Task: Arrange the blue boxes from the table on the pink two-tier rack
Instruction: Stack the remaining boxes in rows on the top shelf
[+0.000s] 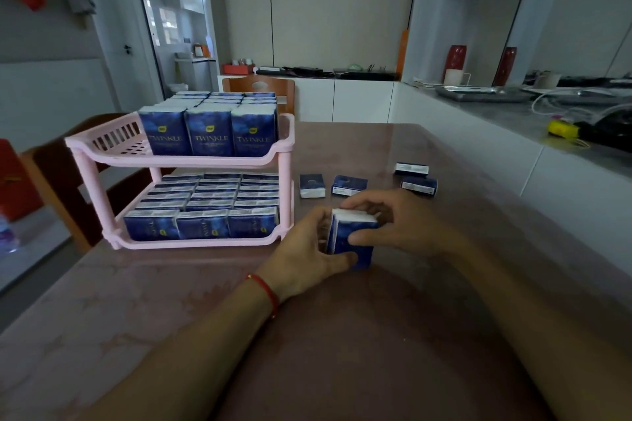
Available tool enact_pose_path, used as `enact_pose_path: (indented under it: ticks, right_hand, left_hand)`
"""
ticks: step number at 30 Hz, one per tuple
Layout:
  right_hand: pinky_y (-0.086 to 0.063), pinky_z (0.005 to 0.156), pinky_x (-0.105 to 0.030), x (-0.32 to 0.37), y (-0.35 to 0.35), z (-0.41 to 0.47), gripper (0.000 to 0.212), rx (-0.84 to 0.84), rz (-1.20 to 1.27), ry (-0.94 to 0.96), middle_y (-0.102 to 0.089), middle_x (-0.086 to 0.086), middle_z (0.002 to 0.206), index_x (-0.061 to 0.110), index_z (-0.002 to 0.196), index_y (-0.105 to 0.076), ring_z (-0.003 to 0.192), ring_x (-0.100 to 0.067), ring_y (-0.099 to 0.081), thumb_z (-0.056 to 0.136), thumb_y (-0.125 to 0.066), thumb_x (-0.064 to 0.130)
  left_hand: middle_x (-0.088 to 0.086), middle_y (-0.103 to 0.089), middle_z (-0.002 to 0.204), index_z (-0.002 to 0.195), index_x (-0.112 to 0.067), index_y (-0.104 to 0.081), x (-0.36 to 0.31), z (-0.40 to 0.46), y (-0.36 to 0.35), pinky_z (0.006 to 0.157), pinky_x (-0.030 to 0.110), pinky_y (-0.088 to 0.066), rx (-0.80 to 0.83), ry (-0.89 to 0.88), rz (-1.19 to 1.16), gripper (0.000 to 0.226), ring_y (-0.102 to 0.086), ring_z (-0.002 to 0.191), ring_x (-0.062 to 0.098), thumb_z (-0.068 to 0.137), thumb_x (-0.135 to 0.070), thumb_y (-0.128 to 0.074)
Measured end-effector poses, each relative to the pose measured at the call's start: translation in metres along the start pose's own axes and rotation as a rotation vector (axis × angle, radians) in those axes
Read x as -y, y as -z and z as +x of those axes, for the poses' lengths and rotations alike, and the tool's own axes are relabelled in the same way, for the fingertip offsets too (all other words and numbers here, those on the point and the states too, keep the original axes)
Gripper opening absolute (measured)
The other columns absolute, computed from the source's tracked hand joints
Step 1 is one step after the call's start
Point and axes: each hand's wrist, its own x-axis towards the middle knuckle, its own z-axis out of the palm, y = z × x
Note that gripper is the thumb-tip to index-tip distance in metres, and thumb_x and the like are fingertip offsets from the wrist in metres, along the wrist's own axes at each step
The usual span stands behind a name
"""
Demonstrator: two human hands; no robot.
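A pink two-tier rack (285,161) stands on the table at the left, both tiers packed with rows of upright blue boxes (210,133). In front of it to the right, a small stack of blue boxes (354,241) stands upright on the table. My left hand (304,263) grips the stack from its left side with the thumb along the bottom front. My right hand (393,222) holds it from the right and over the top. Several loose blue boxes (349,185) lie on the table behind my hands.
The brown marble-look table (171,301) stretches toward me. Wooden chairs (263,87) stand behind and left of the rack. A white counter (513,133) with trays, cables and a yellow object runs along the right side.
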Motion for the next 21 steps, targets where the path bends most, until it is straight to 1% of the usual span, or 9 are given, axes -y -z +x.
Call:
enact_pose_path:
  ticks: [3, 5, 6, 8, 10, 13, 17, 19, 21]
  right_hand:
    - [-0.057, 0.078, -0.025, 0.013, -0.004, 0.000, 0.052, -0.018, -0.010, -0.017, -0.071, 0.012, 0.105, 0.029, 0.118, -0.067, 0.092, -0.001, -0.067, 0.072, -0.087, 0.041]
    - [-0.059, 0.079, -0.028, 0.022, -0.008, -0.003, 0.051, -0.064, 0.008, -0.016, -0.071, 0.010, 0.104, 0.030, 0.115, -0.067, 0.091, -0.003, -0.068, 0.070, -0.088, 0.039]
    - [-0.060, 0.080, -0.030, 0.027, -0.010, -0.006, 0.051, -0.096, 0.023, -0.010, -0.071, 0.010, 0.105, 0.030, 0.115, -0.067, 0.092, -0.005, -0.068, 0.069, -0.088, 0.039]
    - [-0.061, 0.082, -0.036, 0.039, -0.013, -0.011, 0.054, -0.135, 0.071, 0.000, -0.071, 0.009, 0.108, 0.033, 0.114, -0.066, 0.095, -0.008, -0.068, 0.066, -0.089, 0.042]
    - [-0.061, 0.085, -0.039, 0.056, -0.016, -0.014, 0.061, -0.117, 0.137, 0.017, -0.070, 0.008, 0.112, 0.034, 0.116, -0.063, 0.100, -0.010, -0.069, 0.062, -0.087, 0.050]
    - [-0.060, 0.087, -0.040, 0.085, -0.027, -0.013, 0.062, -0.102, 0.169, 0.085, -0.069, 0.010, 0.113, 0.036, 0.117, -0.061, 0.105, -0.010, -0.068, 0.062, -0.084, 0.056]
    - [-0.059, 0.086, -0.031, 0.128, -0.046, 0.000, 0.055, -0.143, 0.213, 0.172, -0.064, 0.018, 0.119, 0.039, 0.120, -0.058, 0.111, -0.001, -0.062, 0.071, -0.078, 0.052]
    - [-0.056, 0.086, -0.025, 0.146, -0.054, 0.010, 0.044, -0.204, 0.230, 0.218, -0.062, 0.020, 0.122, 0.036, 0.123, -0.057, 0.113, 0.000, -0.060, 0.083, -0.072, 0.046]
    - [-0.054, 0.086, -0.022, 0.155, -0.062, 0.020, 0.029, -0.276, 0.276, 0.239, -0.065, 0.017, 0.117, 0.030, 0.121, -0.060, 0.107, -0.002, -0.063, 0.093, -0.066, 0.034]
  left_hand:
    - [-0.007, -0.069, 0.119, 0.126, -0.027, -0.053, -0.010, -0.008, 0.007, 0.092, 0.042, -0.059, 0.011, -0.001, 0.070, 0.073, -0.069, 0.106, 0.010, 0.062, -0.035, -0.087]
    - [-0.007, -0.069, 0.117, 0.125, -0.028, -0.054, -0.019, -0.013, 0.015, 0.091, 0.042, -0.059, 0.012, -0.005, 0.073, 0.075, -0.069, 0.105, 0.011, 0.059, -0.041, -0.087]
    - [-0.008, -0.069, 0.116, 0.125, -0.029, -0.055, -0.025, -0.016, 0.021, 0.090, 0.042, -0.059, 0.008, -0.011, 0.082, 0.074, -0.069, 0.105, 0.010, 0.060, -0.041, -0.087]
    - [-0.010, -0.067, 0.114, 0.128, -0.029, -0.054, -0.038, -0.027, 0.033, 0.089, 0.040, -0.060, -0.010, -0.051, 0.115, 0.071, -0.068, 0.103, 0.009, 0.066, -0.033, -0.088]
    - [-0.014, -0.061, 0.112, 0.133, -0.032, -0.051, -0.050, -0.042, 0.047, 0.087, 0.036, -0.060, -0.038, -0.104, 0.191, 0.073, -0.066, 0.101, 0.008, 0.071, -0.025, -0.088]
    - [-0.012, -0.064, 0.114, 0.137, -0.033, -0.051, -0.064, -0.067, 0.074, 0.086, 0.033, -0.060, -0.080, -0.157, 0.247, 0.073, -0.066, 0.104, 0.007, 0.074, -0.027, -0.088]
    - [-0.012, -0.067, 0.122, 0.139, -0.034, -0.051, -0.082, -0.088, 0.123, 0.092, 0.035, -0.058, -0.123, -0.192, 0.361, 0.071, -0.064, 0.111, 0.006, 0.077, -0.032, -0.085]
    - [-0.009, -0.068, 0.120, 0.134, -0.033, -0.055, -0.088, -0.095, 0.152, 0.090, 0.037, -0.059, -0.159, -0.143, 0.320, 0.064, -0.066, 0.111, 0.009, 0.077, -0.026, -0.085]
    - [-0.006, -0.069, 0.120, 0.127, -0.029, -0.059, -0.093, -0.101, 0.181, 0.089, 0.040, -0.060, -0.214, -0.115, 0.274, 0.057, -0.067, 0.112, 0.012, 0.078, -0.016, -0.084]
